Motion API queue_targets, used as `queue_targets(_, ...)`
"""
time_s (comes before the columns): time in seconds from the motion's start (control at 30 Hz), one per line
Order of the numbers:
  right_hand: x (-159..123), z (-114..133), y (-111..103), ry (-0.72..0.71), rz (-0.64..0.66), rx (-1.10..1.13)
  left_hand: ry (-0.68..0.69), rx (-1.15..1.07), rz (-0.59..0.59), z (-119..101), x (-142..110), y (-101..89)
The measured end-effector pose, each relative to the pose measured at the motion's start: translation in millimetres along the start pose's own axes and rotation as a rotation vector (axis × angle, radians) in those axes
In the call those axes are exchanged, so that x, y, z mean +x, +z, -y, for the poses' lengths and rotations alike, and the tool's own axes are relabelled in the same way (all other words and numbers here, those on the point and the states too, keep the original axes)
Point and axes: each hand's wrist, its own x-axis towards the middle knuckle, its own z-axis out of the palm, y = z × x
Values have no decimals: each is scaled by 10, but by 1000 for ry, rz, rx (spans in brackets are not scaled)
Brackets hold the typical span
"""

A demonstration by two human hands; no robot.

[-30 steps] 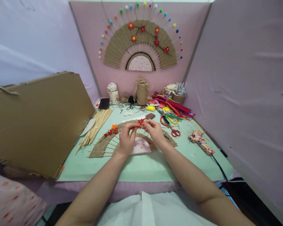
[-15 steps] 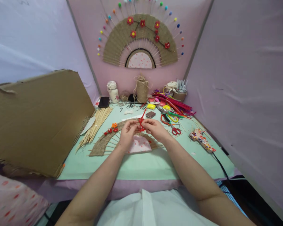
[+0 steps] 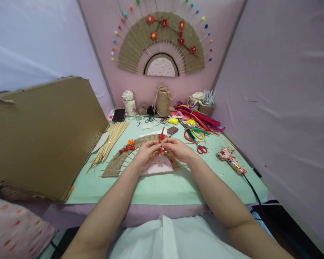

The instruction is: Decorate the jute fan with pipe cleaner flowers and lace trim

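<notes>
Between my fingertips, above the fan on the table, is a red pipe cleaner [image 3: 162,133], its free end pointing up and its lower part bent into a small shape. My left hand [image 3: 148,154] pinches it from the left. From the right, my right hand [image 3: 178,148] pinches it too, the fingertips nearly meeting. Below lies a twine-woven fan [image 3: 111,169] on thin sticks, with a spotted white half-round [image 3: 158,165] at its centre. An orange flower [image 3: 131,142] and several red ones sit on its left side. My hands hide part of the fan.
A finished-looking fan [image 3: 129,46] hangs on the back wall. Bamboo sticks [image 3: 108,144] and a cardboard sheet [image 3: 43,140] are at left. Scissors [image 3: 201,149], pipe cleaners [image 3: 205,120] and a corded glue gun [image 3: 230,160] lie at right. A twine spool [image 3: 162,103] stands behind.
Both hands shift slightly, and the pipe cleaner's free end now stands more upright and a little further left. My view has tilted slightly down.
</notes>
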Motion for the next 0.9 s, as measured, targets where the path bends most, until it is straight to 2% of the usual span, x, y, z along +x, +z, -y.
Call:
queue_targets(0.23, 43, -39, 49, -88, -156, -73, 164, 11, -80, 9, 8, 64)
queue_targets(0.37, 75, -82, 63, -123, -229, -127, 190, -9, -110, 52, 29, 66)
queue_targets(0.6, 67, -82, 117, -66, -279, -45, 136, -178, -167, 73, 31, 100)
queue_targets(0.9, 57, -79, 130, -49, -245, -26, 6, -191, -102, -15, 14, 33)
